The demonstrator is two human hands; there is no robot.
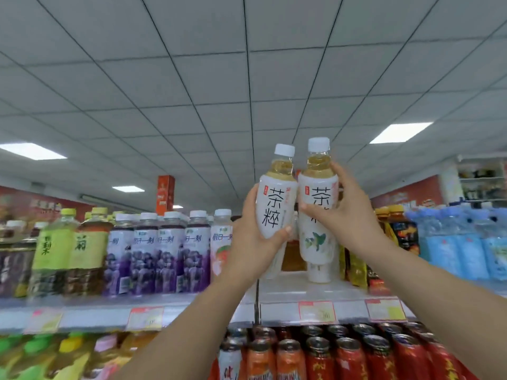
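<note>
I hold two white-labelled tea bottles with white caps above the top shelf [285, 293]. My left hand [252, 242] grips the left bottle [275, 204] from below and the side, thumb across its lower label. My right hand [348, 215] grips the right bottle [318, 215], fingers wrapped round its upper label. The two bottles stand upright and touch side by side. A third white bottle [318, 272] of the same kind stands on the shelf right behind them.
Purple-labelled bottles [153, 248] and green tea bottles [55, 242] fill the shelf to the left. Yellow and dark packets [356, 267] and blue water packs [461, 242] stand to the right. Red cans and bottles [343, 355] crowd the shelf below. Price tags [317, 311] line the shelf edge.
</note>
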